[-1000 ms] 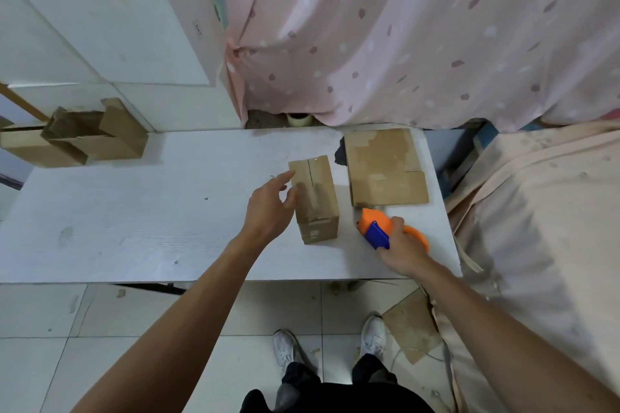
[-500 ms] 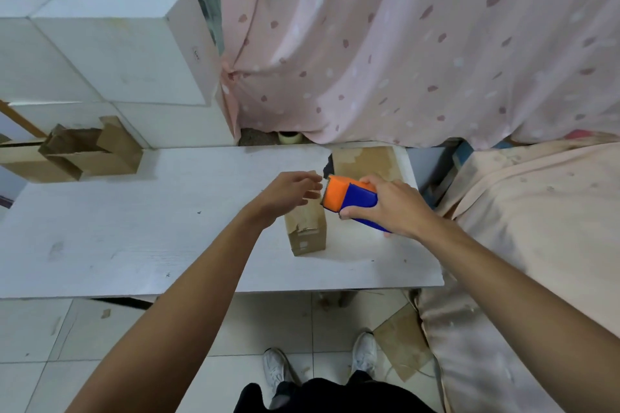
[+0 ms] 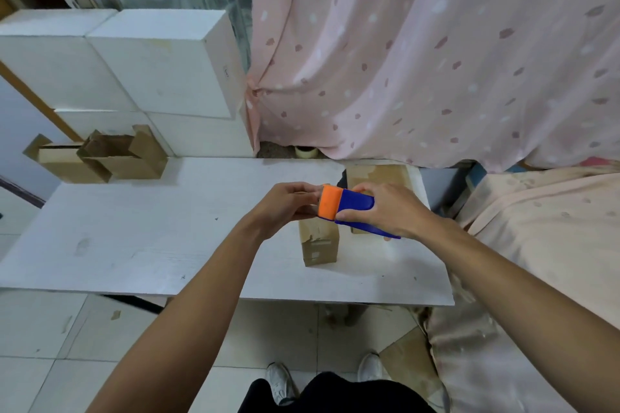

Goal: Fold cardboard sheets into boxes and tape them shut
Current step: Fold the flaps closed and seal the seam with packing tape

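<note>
A small folded cardboard box (image 3: pixel 319 245) stands upright on the white table (image 3: pixel 141 238). Above it my right hand (image 3: pixel 392 211) grips an orange and blue tape dispenser (image 3: pixel 345 206) by its blue handle. My left hand (image 3: pixel 288 203) meets the dispenser's orange end, its fingers curled at the front of it; the tape itself is hidden. Flat cardboard sheets (image 3: pixel 375 176) lie behind the hands, mostly covered by them.
Two open cardboard boxes (image 3: pixel 110 157) sit at the table's far left. White foam blocks (image 3: pixel 157 60) are stacked behind them. A pink spotted curtain (image 3: pixel 419 50) hangs at the back, a covered surface (image 3: pixel 543 245) lies to the right, and a cardboard scrap (image 3: pixel 407 362) is on the floor.
My right hand lifted the tape dispenser from the table's right edge to above the box. My left hand left the box's side and came up to the dispenser's orange end.
</note>
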